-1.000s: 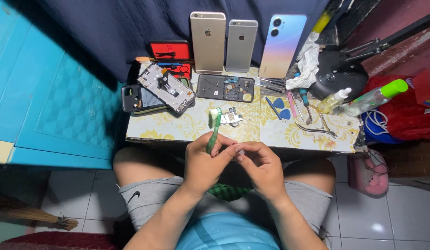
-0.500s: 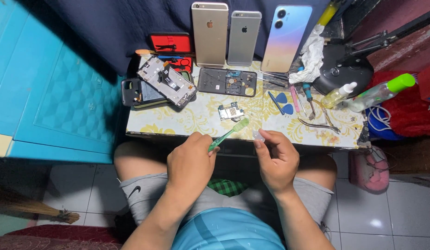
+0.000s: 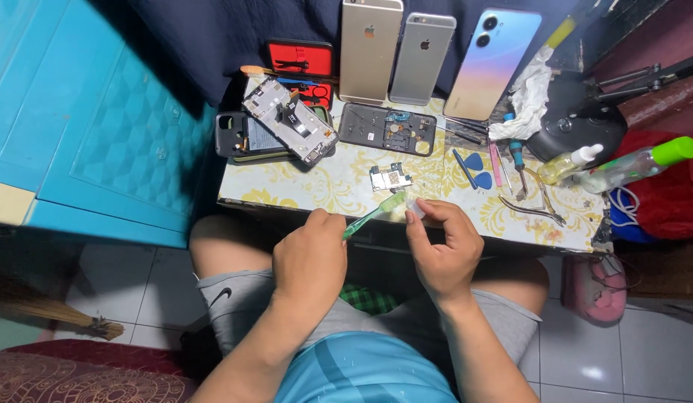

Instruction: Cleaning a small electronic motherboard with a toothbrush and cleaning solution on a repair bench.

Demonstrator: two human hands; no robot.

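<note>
Now the left hand (image 3: 311, 257) grips a green toothbrush (image 3: 373, 214), its head just below the small circuit board (image 3: 390, 178) on the table (image 3: 346, 190). Beside the bristles, the right hand (image 3: 442, 250) pinches a tiny clear piece (image 3: 416, 210) (too small to identify).
</note>
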